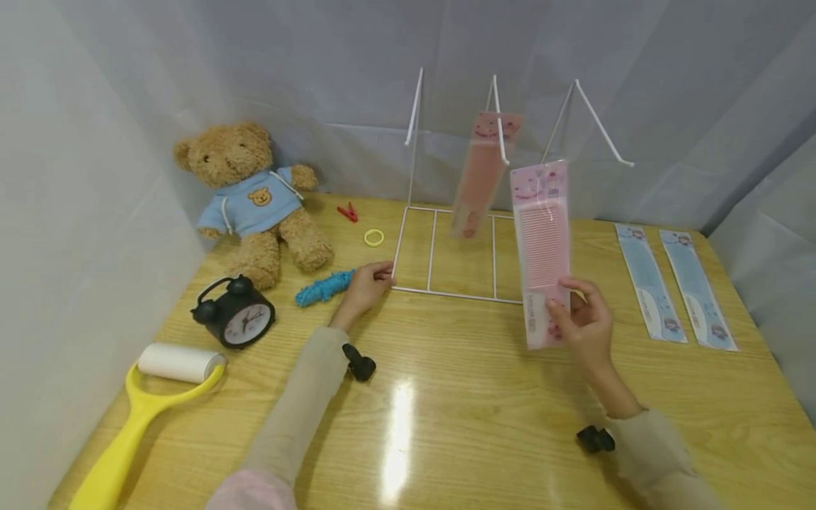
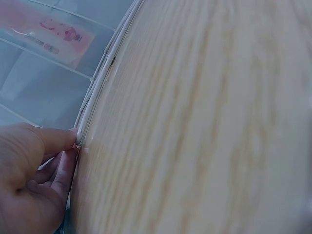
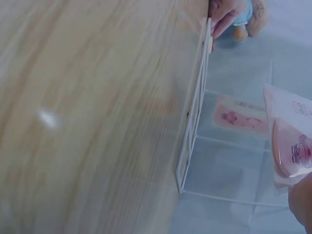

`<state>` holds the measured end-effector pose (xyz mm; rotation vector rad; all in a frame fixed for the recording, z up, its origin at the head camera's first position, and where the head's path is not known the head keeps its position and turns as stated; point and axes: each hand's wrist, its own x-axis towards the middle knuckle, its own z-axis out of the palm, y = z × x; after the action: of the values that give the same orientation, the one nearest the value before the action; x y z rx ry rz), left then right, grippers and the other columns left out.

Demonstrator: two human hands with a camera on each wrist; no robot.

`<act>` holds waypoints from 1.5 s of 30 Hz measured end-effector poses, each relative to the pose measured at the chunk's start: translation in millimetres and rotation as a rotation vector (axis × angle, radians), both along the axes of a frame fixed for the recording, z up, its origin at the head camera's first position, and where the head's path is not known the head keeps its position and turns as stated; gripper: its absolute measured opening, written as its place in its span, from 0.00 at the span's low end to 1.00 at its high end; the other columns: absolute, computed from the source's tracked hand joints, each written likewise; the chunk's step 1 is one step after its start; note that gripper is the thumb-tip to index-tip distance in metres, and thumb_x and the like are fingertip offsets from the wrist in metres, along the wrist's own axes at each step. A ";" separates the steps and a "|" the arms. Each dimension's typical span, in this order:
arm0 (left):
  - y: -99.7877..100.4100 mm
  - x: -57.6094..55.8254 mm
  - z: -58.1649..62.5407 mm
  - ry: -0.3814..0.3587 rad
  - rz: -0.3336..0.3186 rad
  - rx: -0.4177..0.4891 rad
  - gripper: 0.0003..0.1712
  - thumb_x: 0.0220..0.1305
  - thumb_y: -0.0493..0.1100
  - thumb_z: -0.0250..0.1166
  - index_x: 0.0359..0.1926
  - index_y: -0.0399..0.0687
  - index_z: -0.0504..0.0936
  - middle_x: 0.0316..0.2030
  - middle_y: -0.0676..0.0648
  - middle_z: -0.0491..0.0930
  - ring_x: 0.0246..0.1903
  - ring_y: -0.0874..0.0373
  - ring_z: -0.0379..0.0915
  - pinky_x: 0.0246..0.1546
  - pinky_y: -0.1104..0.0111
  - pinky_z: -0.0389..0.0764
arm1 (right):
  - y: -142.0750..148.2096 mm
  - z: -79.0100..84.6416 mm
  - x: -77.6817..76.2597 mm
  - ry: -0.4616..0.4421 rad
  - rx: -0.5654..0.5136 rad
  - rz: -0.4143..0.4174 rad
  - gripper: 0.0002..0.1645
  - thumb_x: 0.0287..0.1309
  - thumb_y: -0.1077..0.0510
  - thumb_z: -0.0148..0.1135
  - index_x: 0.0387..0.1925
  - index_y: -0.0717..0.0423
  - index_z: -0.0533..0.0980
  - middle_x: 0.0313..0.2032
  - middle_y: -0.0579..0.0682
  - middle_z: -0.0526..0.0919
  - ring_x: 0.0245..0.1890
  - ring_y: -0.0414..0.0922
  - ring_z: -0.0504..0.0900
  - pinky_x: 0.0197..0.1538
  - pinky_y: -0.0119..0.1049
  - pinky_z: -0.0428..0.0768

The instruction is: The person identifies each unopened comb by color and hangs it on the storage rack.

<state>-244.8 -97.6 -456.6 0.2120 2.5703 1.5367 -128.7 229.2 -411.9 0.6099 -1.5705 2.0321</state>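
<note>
My right hand pinches the lower right edge of a pink comb in a clear printed package. The package stands upright in front of the white wire rack, its top just below the right-hand hook. With thumb and fingertips, my left hand grips the near left corner of the rack's base. Another packaged pink comb hangs on the middle hook. The left hook carries nothing. In the right wrist view only the lower end of the held package shows.
Two blue packaged combs lie at the right. On the left are a teddy bear, black alarm clock, yellow-handled lint roller, blue twisted bundle, yellow ring and red clip.
</note>
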 end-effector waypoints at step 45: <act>-0.6 0.8 -0.6 -0.033 -0.002 0.005 0.24 0.66 0.32 0.58 0.62 0.32 0.70 0.54 0.34 0.75 0.52 0.45 0.73 0.52 0.60 0.76 | -62.1 -1.3 -58.0 -0.139 0.077 -0.097 0.14 0.59 0.73 0.57 0.47 0.70 0.71 0.41 0.44 0.75 0.35 0.35 0.76 0.32 0.23 0.78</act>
<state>-244.0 -98.2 -457.2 0.1882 2.5406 1.5322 -186.6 167.1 -413.2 0.4191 -1.7304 1.9870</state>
